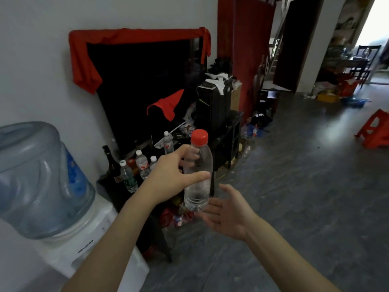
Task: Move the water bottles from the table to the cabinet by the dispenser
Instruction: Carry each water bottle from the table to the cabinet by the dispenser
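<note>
Left hand [168, 175] carrying a bottle [199, 175] toward the cabinet [109, 190].
The right hand [229, 209] is spread wide, empty, just under the upright, red-capped bottle the left hand clasps mid-air. Beyond, four bottles [142, 164] already stand on the cabinet beside the dispenser [69, 239], so the work looks well along; the table is out of view. The dispenser's logo is too blurred to read.

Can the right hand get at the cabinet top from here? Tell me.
Probably not directly. The right hand is open and free, but the red-capped bottle in the left hand and the left forearm lie between it and the cabinet top, already crowded with bottles.
</note>
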